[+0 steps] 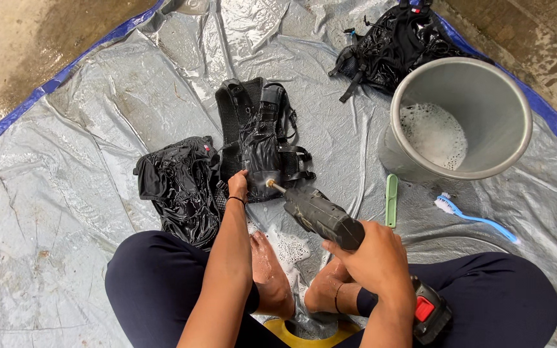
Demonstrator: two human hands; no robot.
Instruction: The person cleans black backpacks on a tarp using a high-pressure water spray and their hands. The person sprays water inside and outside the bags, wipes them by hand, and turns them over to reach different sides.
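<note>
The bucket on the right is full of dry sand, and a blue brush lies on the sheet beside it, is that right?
Not quite. The head view shows the bucket holding soapy water with white foam at the bottom, not dry sand. The rest stands: it is on the right, and a blue brush lies on the sheet beside it.

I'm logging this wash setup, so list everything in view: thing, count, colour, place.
tarp: one, silver-grey with blue edge, covering the ground
black bags: three, wet; centre, left of it, and top by the bucket
bucket: one, grey, suds inside, right
brush: one, blue handle, below the bucket
green tool: one, pale green, left of the brush
power drill: one, dark with red button, tip at the centre bag
stool: one, yellow, bottom edge
left hand: on the centre bag
right hand: gripping the drill
</note>
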